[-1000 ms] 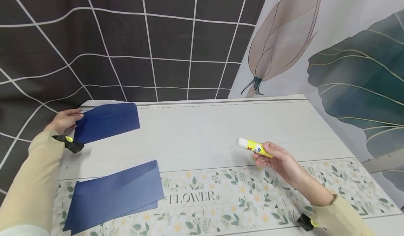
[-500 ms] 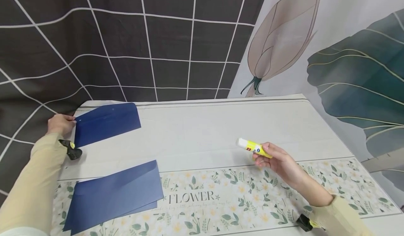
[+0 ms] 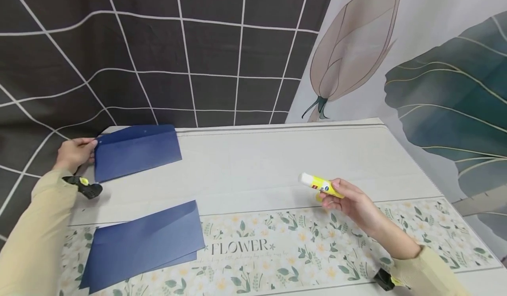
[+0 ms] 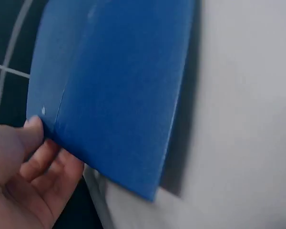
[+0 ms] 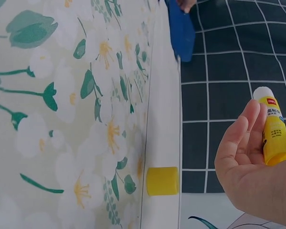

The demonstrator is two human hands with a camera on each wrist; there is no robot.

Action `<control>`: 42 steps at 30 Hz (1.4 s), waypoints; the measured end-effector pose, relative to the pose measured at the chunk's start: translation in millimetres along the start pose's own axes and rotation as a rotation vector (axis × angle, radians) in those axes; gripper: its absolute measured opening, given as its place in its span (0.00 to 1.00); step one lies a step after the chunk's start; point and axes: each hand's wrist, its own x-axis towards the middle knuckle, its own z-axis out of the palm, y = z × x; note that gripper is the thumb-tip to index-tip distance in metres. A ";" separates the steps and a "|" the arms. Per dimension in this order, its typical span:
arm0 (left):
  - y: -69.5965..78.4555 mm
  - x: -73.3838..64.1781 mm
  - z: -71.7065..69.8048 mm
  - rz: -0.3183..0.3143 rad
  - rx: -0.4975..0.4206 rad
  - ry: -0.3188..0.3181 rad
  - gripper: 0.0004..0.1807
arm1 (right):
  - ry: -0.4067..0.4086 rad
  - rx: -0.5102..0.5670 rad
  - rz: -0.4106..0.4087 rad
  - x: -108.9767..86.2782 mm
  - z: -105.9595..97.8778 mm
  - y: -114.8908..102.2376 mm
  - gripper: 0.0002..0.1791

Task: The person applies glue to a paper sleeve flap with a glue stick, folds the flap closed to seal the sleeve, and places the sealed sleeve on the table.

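Note:
At the back left of the table, my left hand (image 3: 75, 152) pinches a dark blue envelope (image 3: 138, 155) by its left edge, thumb on top and fingers beneath. The envelope's flap (image 4: 55, 71) lies unfolded beyond a crease, with a small pale spot near the thumb; a shadow shows under the long edge. Over on the right, my right hand (image 3: 354, 206) holds a yellow glue stick (image 3: 322, 185), its white end pointing left and away. Below that hand a yellow cap (image 5: 162, 181) lies on its side on the tablecloth.
More blue envelopes (image 3: 146, 243) lie overlapped at the front left. The white tablecloth (image 3: 257, 168) has a floral band printed "FLOWER" along its front. A dark grid-patterned curtain (image 3: 214, 67) hangs behind the table, with a leaf-print curtain (image 3: 428, 89) at the right.
My left hand has shifted its hold along the envelope's left edge, then moved the envelope slightly up and to the right. The right hand with the glue stick has stayed nearly still.

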 end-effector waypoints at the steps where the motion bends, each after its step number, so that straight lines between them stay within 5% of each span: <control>1: -4.1 2.9 0.4 -0.003 -0.134 -0.011 0.12 | -0.004 0.007 0.000 0.1 -0.3 0.5 0.14; 5: -24.3 26.4 1.9 0.070 -0.407 -0.034 0.11 | -0.015 0.020 0.001 1.1 0.1 1.2 0.14; 9: -36.3 56.7 5.0 0.124 -0.450 0.001 0.02 | -0.016 -0.008 0.018 3.2 2.7 -0.6 0.14; 11: -24.7 58.7 6.1 0.108 -0.454 0.010 0.07 | -0.025 -0.019 0.024 4.9 4.3 -1.4 0.14; 13: 3.0 45.9 7.7 0.093 -0.428 -0.008 0.17 | -0.035 -0.020 0.026 6.3 5.9 -2.1 0.15; 16: 57.5 9.2 16.4 0.079 -0.326 -0.042 0.26 | -0.050 -0.005 0.020 6.6 7.1 -2.9 0.15; 21: 114.3 -34.5 39.6 0.123 -0.281 -0.136 0.03 | -0.076 0.010 0.006 5.5 7.4 -3.9 0.18; 25: 132.8 -50.5 62.7 0.179 -0.322 -0.229 0.12 | -0.102 0.002 -0.026 5.3 6.9 -4.1 0.19; 29: 148.8 -68.1 87.1 0.213 -0.276 -0.300 0.04 | -0.117 -0.004 -0.050 5.6 6.1 -4.3 0.20; 34: 167.0 -90.6 114.0 0.199 -0.263 -0.406 0.22 | -0.115 -0.017 -0.062 4.6 5.7 -5.3 0.20; 42: 171.5 -120.3 147.4 0.251 -0.189 -0.501 0.19 | -0.187 0.057 -0.088 1.6 5.0 -2.3 0.23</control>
